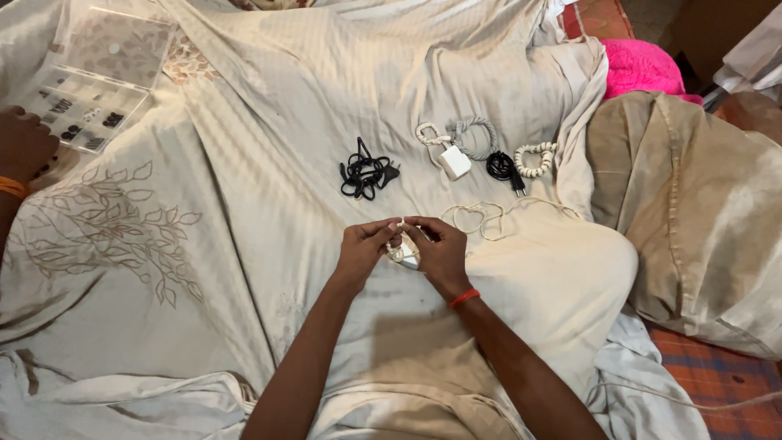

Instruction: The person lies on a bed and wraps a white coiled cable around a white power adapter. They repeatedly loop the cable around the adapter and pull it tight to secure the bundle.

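Note:
My left hand (364,248) and my right hand (439,250) meet over a cream bedsheet (244,244), both pinching a small white cable end or plug (403,254). Its pale cord (481,218) trails in loose loops to the right across the sheet. An orange band circles my right wrist. Beyond my hands lie a tangled black cable (366,174), a white charger with a coiled cord (450,155), a grey braided cable (476,135), a small black coil (501,167) and a white coiled cable (537,158).
A clear plastic compartment box (90,90) with small dark items lies open at the far left, with another person's hand (23,147) beside it. A tan pillow (700,212) sits to the right, and a pink fluffy cloth (643,69) behind it.

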